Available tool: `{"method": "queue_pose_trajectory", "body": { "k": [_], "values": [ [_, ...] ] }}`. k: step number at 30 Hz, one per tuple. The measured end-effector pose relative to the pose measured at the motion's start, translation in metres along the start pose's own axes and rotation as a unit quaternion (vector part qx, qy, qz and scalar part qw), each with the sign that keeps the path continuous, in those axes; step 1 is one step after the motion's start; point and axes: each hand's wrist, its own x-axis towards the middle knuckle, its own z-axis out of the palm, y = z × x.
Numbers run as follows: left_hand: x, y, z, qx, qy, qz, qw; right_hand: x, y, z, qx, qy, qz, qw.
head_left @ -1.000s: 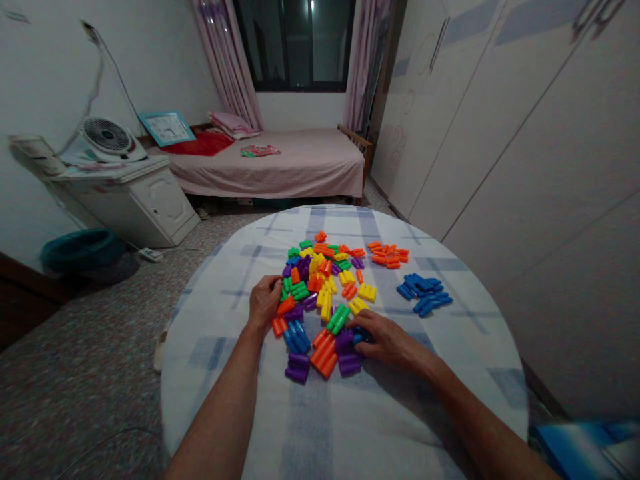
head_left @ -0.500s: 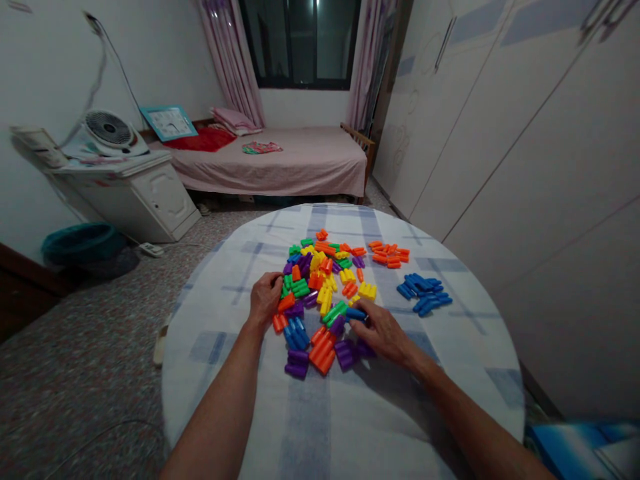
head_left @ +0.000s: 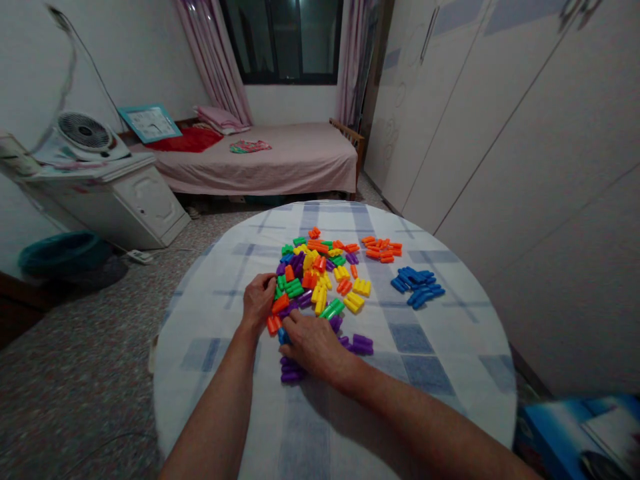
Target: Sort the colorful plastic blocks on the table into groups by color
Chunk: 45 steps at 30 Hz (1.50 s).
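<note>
A mixed pile of small plastic blocks (head_left: 320,277) in green, yellow, orange, purple and blue lies in the middle of a round table (head_left: 430,360) with a blue-checked cloth. My left hand (head_left: 259,300) rests curled at the pile's left edge, touching an orange block (head_left: 280,303). My right hand (head_left: 313,343) lies palm down over the pile's near-left part, covering blue and orange blocks; a blue block (head_left: 283,335) shows at its fingertips. Whether it grips one is hidden. Purple blocks (head_left: 361,344) lie just right of it.
A sorted group of blue blocks (head_left: 417,287) and one of orange blocks (head_left: 383,250) lie at the table's right and far right. Beyond the table stand a bed (head_left: 280,160), a white cabinet (head_left: 115,200) with a fan (head_left: 83,133), and wardrobes (head_left: 500,100) on the right.
My right hand has moved left across the pile's near edge, from the purple blocks at the right to the blue and orange blocks at the left. The left hand stayed put.
</note>
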Motion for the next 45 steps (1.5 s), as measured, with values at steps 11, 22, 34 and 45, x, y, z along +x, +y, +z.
{"method": "queue_pose_trajectory", "body": {
  "k": [11,22,34,45],
  "values": [
    [0.001,-0.003,0.0,-0.002,0.0,0.0,1.0,-0.002,0.007,0.0,0.085,0.022,0.0,0.996],
    [0.004,-0.013,0.004,-0.004,-0.001,0.001,1.0,-0.064,0.164,-0.056,0.061,0.232,0.319,0.917],
    [0.001,-0.006,0.002,-0.013,0.004,0.002,1.0,-0.101,0.217,-0.039,-0.151,0.251,0.31,0.904],
    [0.0,-0.003,0.001,-0.022,0.008,-0.009,1.0,-0.034,0.076,-0.01,0.089,0.173,-0.036,0.98]
  ]
}}
